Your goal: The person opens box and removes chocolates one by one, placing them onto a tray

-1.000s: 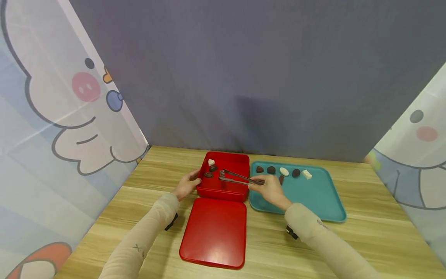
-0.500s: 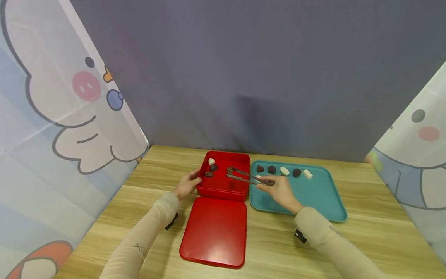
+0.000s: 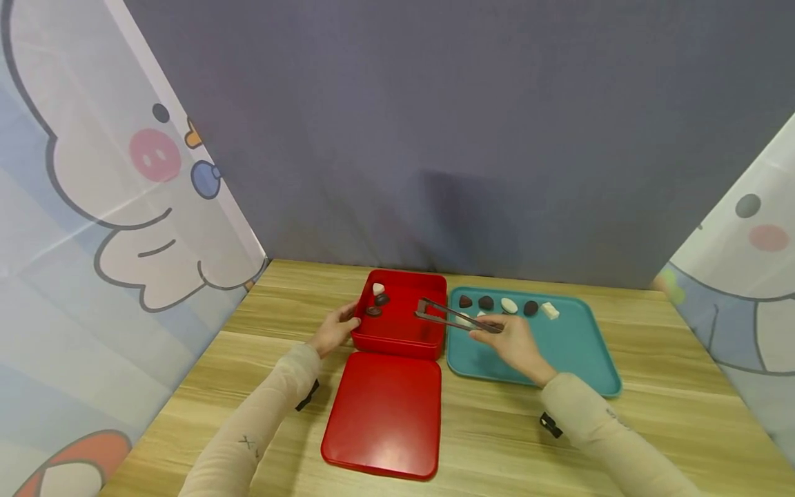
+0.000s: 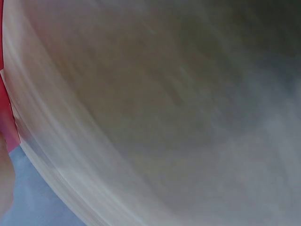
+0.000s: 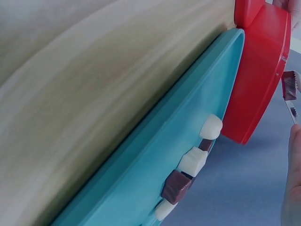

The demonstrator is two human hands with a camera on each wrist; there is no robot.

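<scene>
My right hand point(image 3: 513, 343) grips metal tongs point(image 3: 452, 317), their tips over the right half of an open red box point(image 3: 397, 343). In the right wrist view a brown chocolate point(image 5: 289, 84) shows between the serrated tips. My left hand point(image 3: 334, 333) holds the box's left wall, thumb at the rim. Inside, along the left side, lie a white chocolate point(image 3: 378, 289), a dark one point(image 3: 381, 300) and a brown one point(image 3: 373, 311). Several more, including an oval white chocolate point(image 3: 508, 306), sit on the teal tray point(image 3: 571, 352), some partly hidden behind the tongs and right hand.
A red lid point(image 3: 381, 414) lies flat in front of the box. Tray and box stand side by side on the wooden table point(image 3: 497, 442). Behind them rises a grey partition point(image 3: 435, 138), with cartoon-printed curtains point(image 3: 124, 241) at both sides.
The right hand has drawn the tongs to the right, from the middle of the box toward its right wall. The left hand keeps its hold on the box.
</scene>
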